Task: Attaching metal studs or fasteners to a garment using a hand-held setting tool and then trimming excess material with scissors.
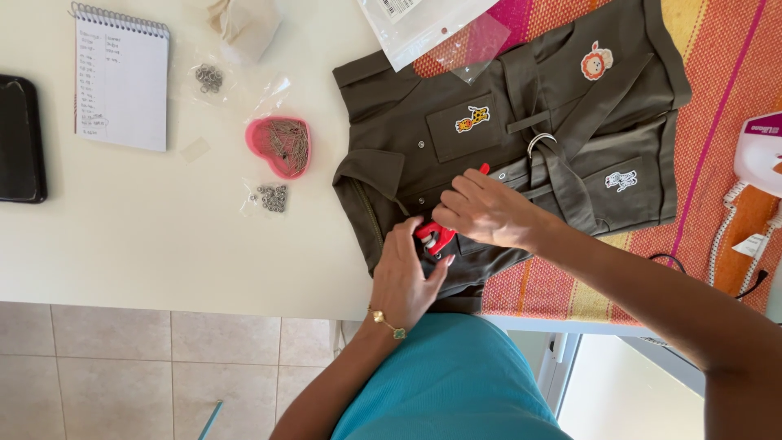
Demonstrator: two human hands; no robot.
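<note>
I find my right hand (489, 213) closed in a grip on red pliers (436, 232) pressed to the front edge of the dark olive vest (521, 155); my left hand (405, 277) lies flat on the cloth beside the tool, holding nothing. The vest lies on the surface (163, 244), partly over a striped mat (717, 90). Three animal patches and several snaps are already on; work at the lower placket appears unfinished. Clear bags of metal rings (273, 197) and a pink heart-shaped dish (281, 147) sit left; a clear package (423, 28) lies above.
</note>
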